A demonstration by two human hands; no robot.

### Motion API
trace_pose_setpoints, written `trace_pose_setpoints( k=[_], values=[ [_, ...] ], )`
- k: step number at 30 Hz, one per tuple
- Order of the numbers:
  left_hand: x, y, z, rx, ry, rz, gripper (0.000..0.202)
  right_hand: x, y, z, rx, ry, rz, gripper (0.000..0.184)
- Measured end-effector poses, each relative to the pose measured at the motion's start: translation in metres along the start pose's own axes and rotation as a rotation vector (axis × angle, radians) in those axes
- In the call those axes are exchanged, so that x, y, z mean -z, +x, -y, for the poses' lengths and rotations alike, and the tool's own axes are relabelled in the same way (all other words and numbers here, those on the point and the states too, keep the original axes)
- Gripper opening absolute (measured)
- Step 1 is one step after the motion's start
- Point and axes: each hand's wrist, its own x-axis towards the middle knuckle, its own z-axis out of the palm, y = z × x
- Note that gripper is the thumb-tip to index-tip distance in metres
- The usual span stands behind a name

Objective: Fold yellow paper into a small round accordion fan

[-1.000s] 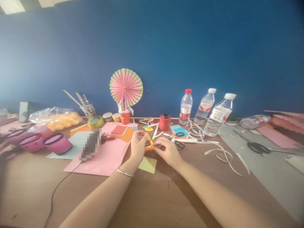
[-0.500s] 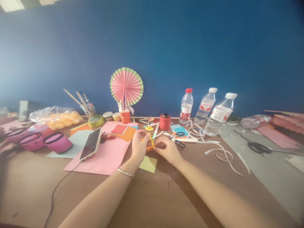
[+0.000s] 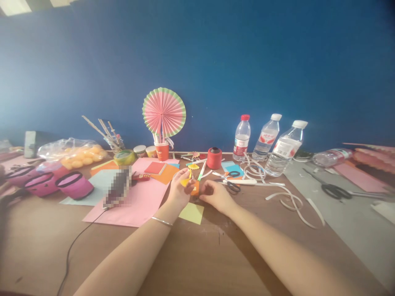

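Observation:
My left hand [image 3: 179, 190] pinches a small folded yellow paper piece [image 3: 186, 181] just above the table, its wrist wearing a thin bracelet. My right hand [image 3: 216, 194] rests closed beside it, fingers curled against a small orange paper piece [image 3: 194, 188]; I cannot make out whether it grips that piece. A yellow paper square [image 3: 191, 213] lies under both hands on the brown table [image 3: 191, 263].
A pink sheet [image 3: 140, 201] with a phone [image 3: 118, 187] lies left. Behind stand a pink paper fan in a red cup [image 3: 163, 119], a red thread spool [image 3: 214, 158], three water bottles [image 3: 267, 142], scissors [image 3: 233, 187], white paper strips [image 3: 293, 203], purple baskets [image 3: 74, 185].
My left hand has lifted the yellow piece away from the orange one and turned slightly upward. My right hand has drawn its fingers in and settled lower on the table.

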Motion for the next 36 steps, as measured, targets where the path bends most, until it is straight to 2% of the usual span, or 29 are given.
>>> trace_pose_setpoints(
  k=[3,6,9,12,17,23,31,36],
  values=[
    [0.000,0.001,0.000,-0.054,0.085,0.004,0.026,0.001,-0.001,0.003,0.054,-0.007,-0.052,0.007],
    [-0.004,-0.003,0.004,-0.105,0.329,0.051,0.028,0.002,-0.001,0.003,0.066,0.080,-0.166,0.009],
    [-0.007,-0.007,0.009,-0.104,0.467,0.130,0.029,0.003,0.001,0.001,0.048,0.152,-0.159,0.014],
    [-0.007,-0.009,0.011,-0.048,0.428,0.167,0.029,0.003,0.003,-0.001,0.017,0.227,-0.131,0.018],
    [-0.006,-0.012,0.009,0.135,0.281,0.243,0.025,0.003,0.005,-0.002,-0.019,0.342,-0.106,0.020],
    [-0.011,-0.015,0.005,0.189,0.204,0.293,0.023,0.002,0.006,-0.006,-0.020,0.409,-0.147,0.023],
    [-0.006,-0.011,0.010,0.212,0.257,0.195,0.019,0.005,0.002,0.000,0.083,0.157,-0.202,0.019],
    [-0.007,-0.011,0.009,0.220,0.277,0.184,0.018,0.004,0.001,0.003,0.107,0.082,-0.219,0.013]
  ],
)
